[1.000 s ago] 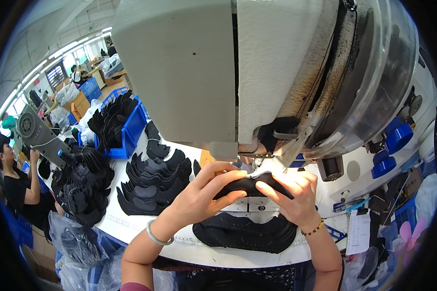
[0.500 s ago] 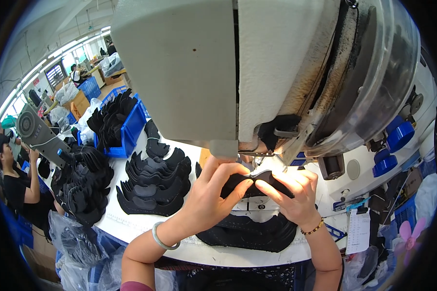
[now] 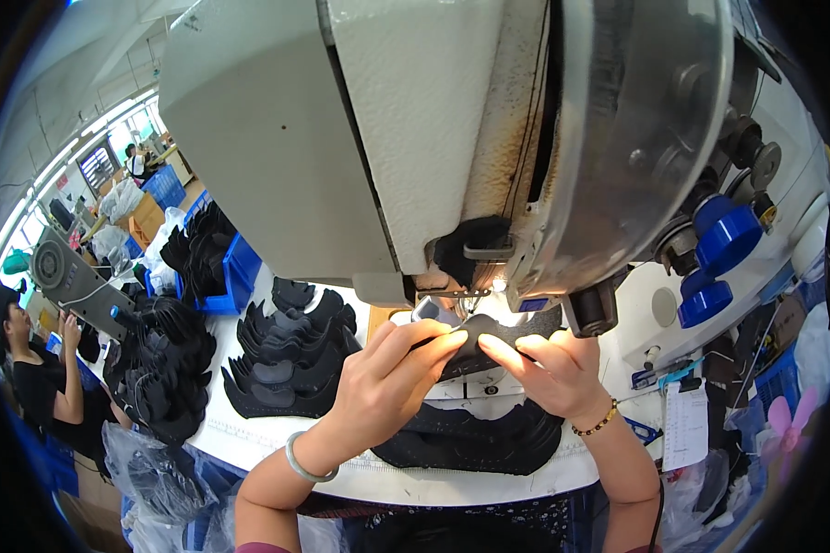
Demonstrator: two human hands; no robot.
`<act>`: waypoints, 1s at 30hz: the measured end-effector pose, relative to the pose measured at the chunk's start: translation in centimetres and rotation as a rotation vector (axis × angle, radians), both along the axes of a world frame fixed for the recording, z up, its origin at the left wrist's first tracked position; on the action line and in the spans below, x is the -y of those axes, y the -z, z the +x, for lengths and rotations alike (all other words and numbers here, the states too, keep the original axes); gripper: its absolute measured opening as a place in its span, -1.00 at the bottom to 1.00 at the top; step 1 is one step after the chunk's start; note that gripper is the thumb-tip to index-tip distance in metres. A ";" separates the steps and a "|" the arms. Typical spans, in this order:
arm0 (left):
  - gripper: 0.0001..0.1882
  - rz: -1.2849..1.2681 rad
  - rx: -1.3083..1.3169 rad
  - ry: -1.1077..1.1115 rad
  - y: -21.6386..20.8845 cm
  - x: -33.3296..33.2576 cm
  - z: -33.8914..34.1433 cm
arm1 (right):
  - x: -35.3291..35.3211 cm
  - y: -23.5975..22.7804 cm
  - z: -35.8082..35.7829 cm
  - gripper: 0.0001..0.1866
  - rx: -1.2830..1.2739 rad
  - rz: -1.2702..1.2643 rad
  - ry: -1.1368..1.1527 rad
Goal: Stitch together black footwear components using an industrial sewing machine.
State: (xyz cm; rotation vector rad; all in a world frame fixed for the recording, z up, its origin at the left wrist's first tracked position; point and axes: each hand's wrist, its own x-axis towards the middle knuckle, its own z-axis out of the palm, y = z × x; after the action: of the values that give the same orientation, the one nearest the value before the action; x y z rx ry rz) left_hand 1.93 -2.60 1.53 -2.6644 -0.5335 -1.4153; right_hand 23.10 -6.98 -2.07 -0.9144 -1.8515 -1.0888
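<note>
A curved black fabric piece [image 3: 485, 328], like a shoe-upper part, lies under the lit needle area of a sewing machine [image 3: 406, 138]. My left hand [image 3: 378, 373] pinches its left part between thumb and fingers. On the other side my right hand [image 3: 563, 373] grips it, thumb near the middle and fingers bent along the edge. Both thumbs point toward each other, a small gap apart. Just below my hands, a stack of similar black pieces [image 3: 470, 438] lies on the white table [image 3: 277, 447]. My fingers cover parts of the held piece.
More black pieces [image 3: 290, 359] are stacked left of my hands, beside a dark heap [image 3: 161, 369]. A blue bin [image 3: 242, 267] of black parts stands behind. Blue knobs [image 3: 727, 235] jut from the machine's right. A paper sheet [image 3: 685, 424] hangs at the right edge. A co-worker [image 3: 41, 369] is at far left.
The view has shifted, so the machine appears tilted and further left. The black piece has turned between my hands, with more of it showing toward the right hand. Both hands keep hold.
</note>
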 end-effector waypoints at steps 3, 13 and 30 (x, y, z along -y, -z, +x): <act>-0.64 -0.009 -0.007 -0.050 0.2 0.3 -0.4 | -0.1 -0.3 -0.3 -0.57 0.020 -0.054 -0.043; -0.59 0.158 -0.065 -0.180 2.1 0.7 -0.6 | -0.2 0.9 -0.3 -0.54 -0.048 -0.133 -0.105; -0.61 0.187 -0.020 -0.162 2.2 0.5 0.0 | -0.3 1.1 0.4 -0.58 -0.199 -0.378 -0.231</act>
State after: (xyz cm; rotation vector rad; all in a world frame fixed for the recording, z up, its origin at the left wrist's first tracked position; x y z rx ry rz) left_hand 1.88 -3.11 -0.63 -2.4277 -0.5702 -1.3223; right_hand 23.52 -6.72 -3.15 -0.9515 -1.9688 -0.4961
